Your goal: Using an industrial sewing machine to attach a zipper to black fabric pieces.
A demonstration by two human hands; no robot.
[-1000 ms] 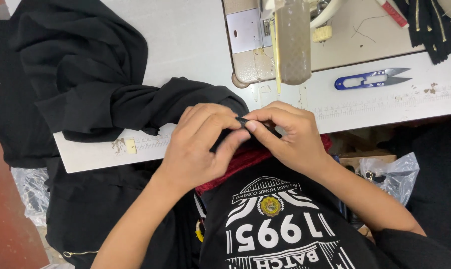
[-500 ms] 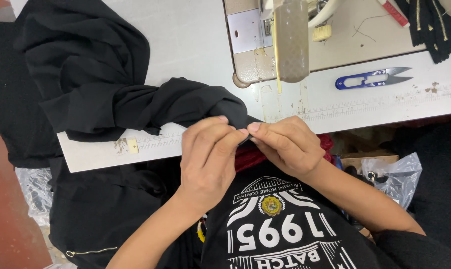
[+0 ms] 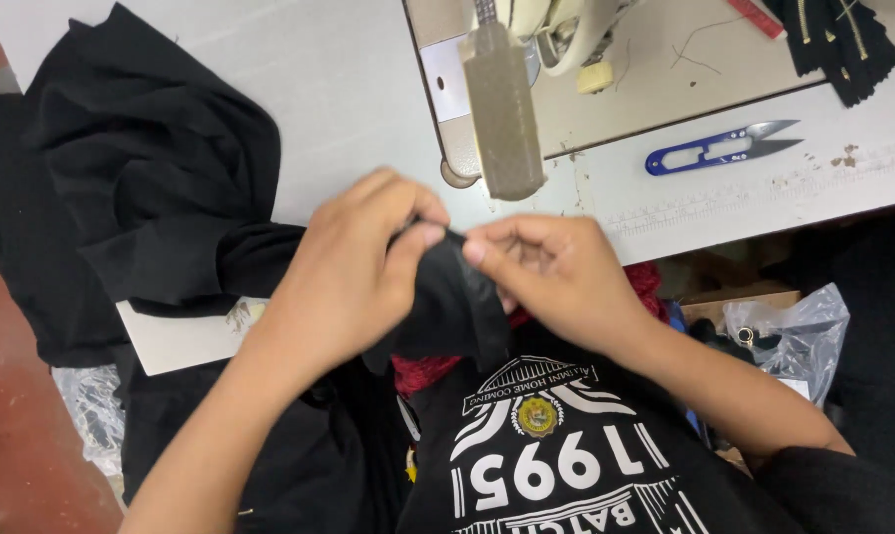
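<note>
Both hands raised together above the table edge, thumbs and forefingers nearly touching: left hand [image 3: 354,272] pinched shut on the upper edge of a black woven fabric piece [image 3: 452,307], right hand [image 3: 551,272] pinched on the same edge just beside it, remaining fingers curled under. Grip apparently chosen to keep a short stretch of edge taut and level between the two pinches, remainder of the piece hanging down toward the lap. Fabric piece located between the hands, in front of the chest, clear of the table surface. Beneath it, partly visible: dark red knitted cloth [image 3: 423,371] on the lap. Left of the hands: large heap of black garment fabric [image 3: 151,168] spread over the white table [image 3: 339,79] and spilling off its near edge, seemingly connected to the held piece, link hidden by the left hand. Beyond the hands: cream sewing machine bed [image 3: 645,84] with a grey-brown upright part [image 3: 502,109] close to the lens, blurred. Right of that: blue-handled thread snips [image 3: 719,148] lying flat, within reach. Far corner: black zipper tapes with metal teeth [image 3: 843,40]. Lower right: clear plastic bag [image 3: 789,336] off the table.
</note>
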